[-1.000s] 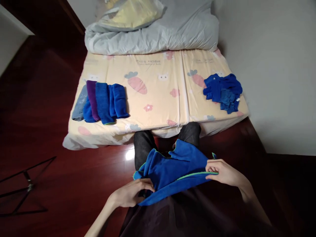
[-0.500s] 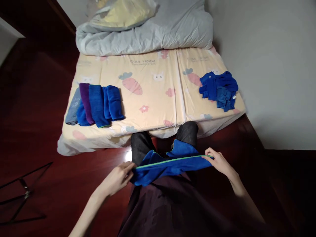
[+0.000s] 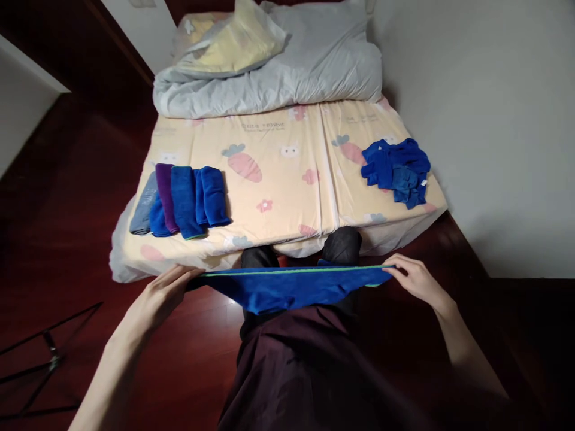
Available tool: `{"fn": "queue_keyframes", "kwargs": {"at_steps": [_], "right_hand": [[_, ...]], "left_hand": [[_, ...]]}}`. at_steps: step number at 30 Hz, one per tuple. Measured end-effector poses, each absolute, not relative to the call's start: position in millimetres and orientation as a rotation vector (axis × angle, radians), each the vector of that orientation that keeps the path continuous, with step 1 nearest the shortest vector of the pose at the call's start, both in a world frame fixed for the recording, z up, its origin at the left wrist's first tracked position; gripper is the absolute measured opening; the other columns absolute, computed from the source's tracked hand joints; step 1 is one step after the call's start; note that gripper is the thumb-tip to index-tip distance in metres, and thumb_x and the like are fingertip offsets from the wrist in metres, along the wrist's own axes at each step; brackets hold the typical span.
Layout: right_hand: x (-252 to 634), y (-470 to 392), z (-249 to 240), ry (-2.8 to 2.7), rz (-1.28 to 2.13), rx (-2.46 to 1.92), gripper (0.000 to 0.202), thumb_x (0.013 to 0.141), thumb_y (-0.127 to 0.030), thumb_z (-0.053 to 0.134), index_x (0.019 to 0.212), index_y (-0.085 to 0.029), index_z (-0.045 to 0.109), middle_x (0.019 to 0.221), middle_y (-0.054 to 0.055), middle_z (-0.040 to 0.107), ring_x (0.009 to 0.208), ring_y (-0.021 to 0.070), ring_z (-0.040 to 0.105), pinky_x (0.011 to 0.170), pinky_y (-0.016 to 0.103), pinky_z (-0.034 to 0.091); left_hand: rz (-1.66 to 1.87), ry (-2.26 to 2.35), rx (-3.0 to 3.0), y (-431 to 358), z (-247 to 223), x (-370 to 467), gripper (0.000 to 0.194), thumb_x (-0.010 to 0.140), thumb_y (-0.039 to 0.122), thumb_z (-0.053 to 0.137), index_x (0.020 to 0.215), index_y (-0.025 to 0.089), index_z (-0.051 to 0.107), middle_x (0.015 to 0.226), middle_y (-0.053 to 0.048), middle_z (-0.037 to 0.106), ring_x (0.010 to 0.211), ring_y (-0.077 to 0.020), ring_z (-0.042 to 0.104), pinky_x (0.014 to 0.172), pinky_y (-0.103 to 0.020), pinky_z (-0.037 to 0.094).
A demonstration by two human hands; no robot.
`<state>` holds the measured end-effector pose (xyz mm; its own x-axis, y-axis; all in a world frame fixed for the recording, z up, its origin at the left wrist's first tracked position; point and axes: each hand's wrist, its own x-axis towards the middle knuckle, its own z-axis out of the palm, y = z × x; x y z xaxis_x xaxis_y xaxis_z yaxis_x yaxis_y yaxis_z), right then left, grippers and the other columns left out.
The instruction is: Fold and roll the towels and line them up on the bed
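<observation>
A blue cloth (image 3: 291,290) with a light green edge is stretched taut between my hands, above my lap. My left hand (image 3: 168,292) is closed on its left corner, and my right hand (image 3: 413,276) pinches its right corner. The cloth sags in the middle below the straight green edge. On the left of the bed lies a row of folded cloths: a grey one (image 3: 144,206), a purple one (image 3: 166,197) and several blue ones (image 3: 185,200). A crumpled blue pile (image 3: 396,170) rests at the bed's right side.
The bed (image 3: 274,185) has a cream sheet with carrot prints. A grey quilt (image 3: 323,66) and a yellow bag-like bundle (image 3: 242,45) lie at its far end. A wall (image 3: 494,131) stands on the right. Thin dark metal legs (image 3: 51,353) show at the lower left.
My left hand has moved left and up, and my right hand slightly right and up. The cloth is now stretched wider and its green edge is nearly level. The view has tilted up a little.
</observation>
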<state>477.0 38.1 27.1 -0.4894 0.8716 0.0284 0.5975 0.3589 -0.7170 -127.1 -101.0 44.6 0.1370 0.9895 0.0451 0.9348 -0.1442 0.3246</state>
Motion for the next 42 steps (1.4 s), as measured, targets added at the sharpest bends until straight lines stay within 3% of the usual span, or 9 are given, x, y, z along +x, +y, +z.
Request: {"fn": "queue_keyframes", "kwargs": {"at_steps": [6,11,20,25,28,32,35,39,42], "right_hand": [[481,74,57,-2.263,0.601,-1.202,0.022,0.104,-0.039,0.064,0.093,-0.023,0.076,0.092,0.005,0.077,0.085,0.0207,0.074,0.084,0.032,0.06],[480,115,72,-2.322,0.395,-1.121,0.022,0.103,-0.031,0.058,0.099,-0.024,0.079,0.1,0.006,0.08,0.097,0.0237,0.076,0.096,0.038,0.06],[480,165,112,-2.218,-0.071,-1.225,0.021,0.106,-0.027,0.061,0.104,-0.018,0.08,0.103,0.012,0.081,0.095,0.0182,0.072,0.095,0.029,0.053],[479,157,143,-2.189,-0.092,-1.35,0.019,0.105,-0.018,0.061,0.108,-0.018,0.081,0.111,0.011,0.081,0.103,0.0184,0.074,0.099,0.028,0.051],[482,162,162,-2.121,-0.075,-1.515,0.014,0.104,-0.022,0.068,0.109,-0.017,0.08,0.106,0.01,0.082,0.096,0.0176,0.077,0.096,0.029,0.051],[479,193,190,-2.103,-0.02,-1.619,0.035,0.107,-0.038,0.064,0.114,-0.006,0.078,0.098,0.014,0.082,0.078,0.0117,0.078,0.082,0.025,0.049],[469,233,203,-2.101,0.079,-1.717,0.058,0.103,-0.05,0.058,0.116,0.004,0.076,0.098,0.017,0.081,0.078,0.0091,0.077,0.077,0.024,0.046],[452,298,203,-2.153,0.156,-1.821,0.072,0.098,-0.056,0.054,0.109,0.013,0.074,0.097,0.021,0.08,0.073,0.0085,0.077,0.077,0.026,0.046],[435,345,199,-2.23,0.025,-1.867,0.079,0.101,-0.057,0.041,0.096,0.016,0.072,0.103,0.027,0.077,0.076,0.0062,0.077,0.08,0.027,0.046]], "left_hand": [[0.43,2.056,2.235,-85,35,-139,0.04,0.102,0.016,0.038,0.12,0.02,0.073,0.116,-0.012,0.076,0.111,-0.0275,0.064,0.104,-0.04,0.054],[0.528,2.242,2.252,-63,43,-142,0.036,0.105,0.022,0.043,0.111,0.018,0.078,0.109,-0.009,0.08,0.102,-0.0223,0.066,0.091,-0.03,0.054],[1.079,2.445,2.13,-18,125,-140,0.039,0.1,0.029,0.05,0.104,0.013,0.084,0.077,-0.003,0.077,0.068,-0.0097,0.064,0.068,-0.02,0.048],[1.232,2.495,1.896,-9,153,-138,0.043,0.092,0.032,0.052,0.113,0.013,0.084,0.09,-0.005,0.082,0.072,-0.0102,0.069,0.071,-0.024,0.057],[1.232,2.54,1.684,0,173,-135,0.055,0.089,0.048,0.055,0.117,0.008,0.082,0.09,-0.004,0.08,0.067,-0.0089,0.068,0.067,-0.025,0.059],[1.103,2.433,1.739,27,204,-130,0.081,0.084,0.071,0.059,0.115,-0.001,0.079,0.093,-0.003,0.078,0.082,-0.013,0.074,0.085,-0.041,0.063],[0.943,2.301,1.691,61,212,-133,0.086,0.084,0.067,0.065,0.122,-0.01,0.072,0.095,-0.007,0.079,0.086,-0.0176,0.077,0.088,-0.046,0.062],[0.788,2.247,1.595,119,201,-145,0.07,0.092,0.052,0.066,0.118,-0.013,0.069,0.1,-0.011,0.081,0.091,-0.0189,0.08,0.092,-0.04,0.061],[0.719,2.248,1.597,157,194,-150,0.073,0.095,0.054,0.061,0.116,-0.015,0.068,0.107,-0.012,0.08,0.097,-0.0179,0.079,0.09,-0.027,0.059]]}}
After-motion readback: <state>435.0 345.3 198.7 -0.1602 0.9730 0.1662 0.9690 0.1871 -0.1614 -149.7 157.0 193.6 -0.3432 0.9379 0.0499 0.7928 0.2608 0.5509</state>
